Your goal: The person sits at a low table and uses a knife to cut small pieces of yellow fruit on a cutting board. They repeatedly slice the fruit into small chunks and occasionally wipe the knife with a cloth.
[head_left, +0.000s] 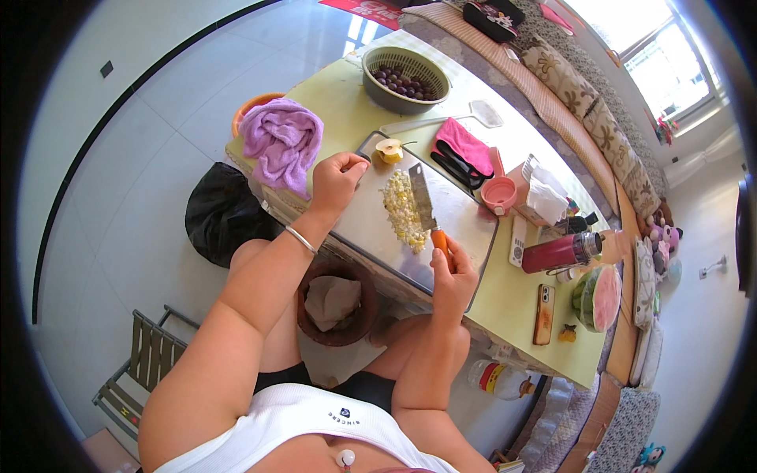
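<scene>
My right hand is wrapped round the orange handle of a kitchen knife. Its broad blade stands over the right side of a pile of finely chopped pale yellow pieces. The pile lies on a grey cutting board with a dark rim. My left hand is closed at the board's left edge; the fingers hide whatever is in them. Just beyond it, a cut yellow fruit, seemingly a pear, rests on the board's far corner.
A purple towel lies on the table's left corner. Farther back are a basket of dark round fruit, a white spatula and a pink cloth. Bottles, a phone and a cut watermelon stand right; a bin is below.
</scene>
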Demonstrator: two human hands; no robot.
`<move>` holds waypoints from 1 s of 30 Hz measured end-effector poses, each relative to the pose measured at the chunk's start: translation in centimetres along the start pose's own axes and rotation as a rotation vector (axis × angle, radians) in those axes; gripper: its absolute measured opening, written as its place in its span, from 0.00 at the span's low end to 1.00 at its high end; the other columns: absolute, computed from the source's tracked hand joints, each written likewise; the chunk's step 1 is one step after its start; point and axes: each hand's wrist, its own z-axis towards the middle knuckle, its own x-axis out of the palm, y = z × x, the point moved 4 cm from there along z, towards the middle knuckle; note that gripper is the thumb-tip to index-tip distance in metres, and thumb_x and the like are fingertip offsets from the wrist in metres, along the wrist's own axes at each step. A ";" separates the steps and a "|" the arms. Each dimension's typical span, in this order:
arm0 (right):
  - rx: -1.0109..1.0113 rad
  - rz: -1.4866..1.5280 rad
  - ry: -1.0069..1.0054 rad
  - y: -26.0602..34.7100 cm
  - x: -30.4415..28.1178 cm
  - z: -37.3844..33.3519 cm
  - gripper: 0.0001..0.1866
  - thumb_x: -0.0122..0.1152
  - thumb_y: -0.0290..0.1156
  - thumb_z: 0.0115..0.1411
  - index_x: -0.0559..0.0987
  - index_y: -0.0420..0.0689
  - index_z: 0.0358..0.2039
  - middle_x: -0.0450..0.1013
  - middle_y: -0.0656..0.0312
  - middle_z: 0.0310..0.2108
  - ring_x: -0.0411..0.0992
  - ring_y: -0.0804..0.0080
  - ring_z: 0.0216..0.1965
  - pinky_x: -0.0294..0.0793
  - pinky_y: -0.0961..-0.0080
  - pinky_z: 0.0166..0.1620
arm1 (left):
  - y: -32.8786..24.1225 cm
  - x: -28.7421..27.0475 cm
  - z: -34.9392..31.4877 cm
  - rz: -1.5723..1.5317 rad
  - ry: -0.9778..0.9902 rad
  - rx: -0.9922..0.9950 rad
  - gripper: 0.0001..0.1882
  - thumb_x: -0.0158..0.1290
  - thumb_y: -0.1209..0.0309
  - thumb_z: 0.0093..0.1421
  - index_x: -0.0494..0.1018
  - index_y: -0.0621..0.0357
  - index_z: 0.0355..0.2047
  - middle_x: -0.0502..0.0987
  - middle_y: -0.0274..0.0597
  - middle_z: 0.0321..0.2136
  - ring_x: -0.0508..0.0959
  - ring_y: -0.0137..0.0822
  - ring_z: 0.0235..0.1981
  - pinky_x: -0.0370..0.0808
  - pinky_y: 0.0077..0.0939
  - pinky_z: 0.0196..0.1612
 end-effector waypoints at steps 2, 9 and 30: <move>0.043 -0.025 0.002 0.1 -0.1 0.1 0.17 0.63 0.25 0.60 0.81 0.38 0.50 0.78 0.64 0.32 0.72 0.82 0.31 0.72 0.83 0.36 | 0.1 0.0 0.0 -0.002 0.003 0.005 0.07 0.56 0.75 0.60 0.82 0.65 0.33 0.83 0.36 0.29 0.79 0.24 0.31 0.74 0.19 0.38; -0.005 0.006 -0.059 0.3 -0.4 -0.1 0.16 0.63 0.26 0.60 0.81 0.40 0.50 0.77 0.65 0.29 0.70 0.83 0.28 0.71 0.82 0.33 | 0.5 0.0 0.2 0.012 0.002 0.037 0.06 0.57 0.74 0.60 0.82 0.64 0.33 0.83 0.36 0.29 0.79 0.24 0.31 0.74 0.19 0.38; 0.021 -0.114 -0.039 -0.6 -0.6 0.5 0.16 0.62 0.26 0.61 0.81 0.38 0.49 0.78 0.63 0.31 0.71 0.81 0.29 0.72 0.81 0.34 | 0.2 0.0 0.1 0.034 0.003 0.039 0.07 0.57 0.74 0.60 0.82 0.65 0.33 0.83 0.37 0.29 0.79 0.24 0.31 0.74 0.19 0.38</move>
